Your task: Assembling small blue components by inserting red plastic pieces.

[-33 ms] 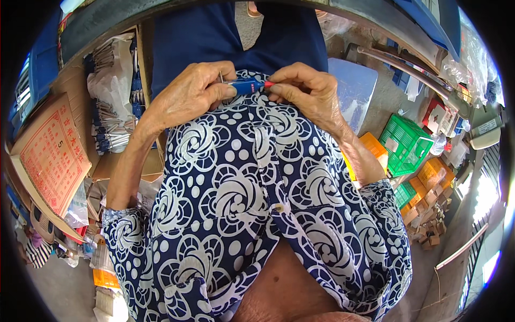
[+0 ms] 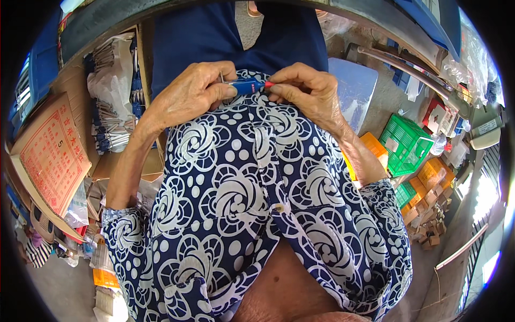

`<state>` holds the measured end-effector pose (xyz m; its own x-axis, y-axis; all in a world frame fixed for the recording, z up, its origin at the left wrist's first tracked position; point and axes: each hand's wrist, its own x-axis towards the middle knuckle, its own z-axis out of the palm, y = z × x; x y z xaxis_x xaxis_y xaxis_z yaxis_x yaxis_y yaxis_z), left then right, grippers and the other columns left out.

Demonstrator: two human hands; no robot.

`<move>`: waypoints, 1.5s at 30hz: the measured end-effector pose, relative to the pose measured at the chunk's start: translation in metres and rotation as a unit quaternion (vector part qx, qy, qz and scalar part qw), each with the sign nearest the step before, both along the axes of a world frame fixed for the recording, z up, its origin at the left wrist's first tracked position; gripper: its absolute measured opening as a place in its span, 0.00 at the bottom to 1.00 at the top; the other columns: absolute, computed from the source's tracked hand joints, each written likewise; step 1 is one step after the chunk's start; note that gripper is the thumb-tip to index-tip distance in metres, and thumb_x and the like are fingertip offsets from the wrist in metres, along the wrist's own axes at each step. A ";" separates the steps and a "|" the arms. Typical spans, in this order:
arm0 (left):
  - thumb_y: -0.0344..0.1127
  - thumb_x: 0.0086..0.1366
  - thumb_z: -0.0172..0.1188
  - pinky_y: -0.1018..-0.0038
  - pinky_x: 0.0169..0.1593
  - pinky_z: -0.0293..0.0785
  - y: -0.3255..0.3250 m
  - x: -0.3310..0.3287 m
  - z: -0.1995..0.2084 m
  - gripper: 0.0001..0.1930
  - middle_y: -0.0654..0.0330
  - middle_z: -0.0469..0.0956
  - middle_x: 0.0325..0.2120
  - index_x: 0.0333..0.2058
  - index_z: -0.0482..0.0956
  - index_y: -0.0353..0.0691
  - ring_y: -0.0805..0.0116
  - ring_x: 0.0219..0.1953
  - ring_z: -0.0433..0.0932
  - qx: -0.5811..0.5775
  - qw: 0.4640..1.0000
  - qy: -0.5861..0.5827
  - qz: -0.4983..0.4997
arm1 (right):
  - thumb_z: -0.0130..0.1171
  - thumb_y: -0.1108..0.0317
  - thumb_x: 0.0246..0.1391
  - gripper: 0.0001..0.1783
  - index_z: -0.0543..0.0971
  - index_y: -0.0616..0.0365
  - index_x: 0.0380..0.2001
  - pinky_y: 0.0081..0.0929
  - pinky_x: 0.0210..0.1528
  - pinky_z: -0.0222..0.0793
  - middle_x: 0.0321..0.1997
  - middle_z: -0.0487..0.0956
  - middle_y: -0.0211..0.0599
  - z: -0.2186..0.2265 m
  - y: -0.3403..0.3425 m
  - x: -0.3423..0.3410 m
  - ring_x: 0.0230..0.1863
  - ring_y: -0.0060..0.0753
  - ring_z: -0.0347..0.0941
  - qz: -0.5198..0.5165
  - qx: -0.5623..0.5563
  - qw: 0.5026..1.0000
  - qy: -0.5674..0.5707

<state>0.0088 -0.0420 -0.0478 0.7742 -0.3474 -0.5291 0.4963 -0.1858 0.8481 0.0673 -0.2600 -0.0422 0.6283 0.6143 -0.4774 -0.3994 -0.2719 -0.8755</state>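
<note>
Position of part: the tube (image 2: 247,86), blue, lies in front of my body, above the hem of my patterned shirt (image 2: 236,198), between my left hand (image 2: 201,94) and my right hand (image 2: 306,88).

Long axis: it runs across me from left to right, nearly level in the view, with the right end set very slightly farther from my body. The red tip (image 2: 269,84) forms the right end, roughly in line with the tube.

Left grip: thumb and fingers are together, clamped on the left end of the tube. A thin metal rod (image 2: 221,77) shows at these fingers, crosswise to the tube; whether it joins the tube cannot be told, as my fingers cover that area.

Right grip: thumb and forefinger are pinched together on the tip. The remaining fingers are partly hidden behind them.

Governing relation: the two grips face each other along one axis. The tube lies to the right of my left grip and to the left of my right grip. Neither hand is clearly nearer; each is in contact at its own end. In my judgement, force between the hands would act along this axis.

Surroundings: the carton (image 2: 123,170) stands to my left, the green crate (image 2: 405,142) to my right.
</note>
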 end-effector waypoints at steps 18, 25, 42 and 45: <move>0.32 0.56 0.52 0.85 0.19 0.49 -0.007 -0.002 -0.003 0.07 0.71 0.61 0.13 0.22 0.65 0.39 0.84 0.16 0.55 -0.044 0.996 0.076 -0.004 | 0.56 0.79 0.46 0.06 0.76 0.66 0.31 0.10 0.28 0.71 0.25 0.78 0.36 -0.005 0.002 -0.005 0.25 0.17 0.73 0.004 0.004 0.999 0.035; 0.32 0.55 0.52 0.85 0.19 0.49 -0.008 -0.002 -0.003 0.07 0.70 0.61 0.12 0.22 0.66 0.38 0.84 0.16 0.55 -0.032 0.997 0.075 -0.001 | 0.56 0.78 0.47 0.05 0.76 0.66 0.30 0.10 0.27 0.71 0.23 0.77 0.35 -0.009 0.006 -0.005 0.24 0.17 0.73 0.009 0.001 0.999 0.037; 0.34 0.55 0.51 0.82 0.19 0.54 0.001 0.002 0.002 0.08 0.68 0.65 0.11 0.24 0.70 0.35 0.82 0.15 0.60 -0.011 0.999 0.025 0.017 | 0.55 0.78 0.48 0.11 0.72 0.67 0.37 0.12 0.31 0.72 0.30 0.78 0.41 -0.008 0.002 0.000 0.29 0.21 0.74 -0.032 0.034 0.998 0.038; 0.34 0.56 0.51 0.82 0.19 0.55 0.000 0.001 0.002 0.08 0.67 0.65 0.11 0.24 0.70 0.35 0.81 0.15 0.60 -0.012 0.999 0.024 0.020 | 0.55 0.78 0.48 0.10 0.72 0.67 0.36 0.12 0.31 0.72 0.29 0.78 0.42 -0.008 0.002 0.001 0.28 0.21 0.74 -0.027 0.033 0.998 0.045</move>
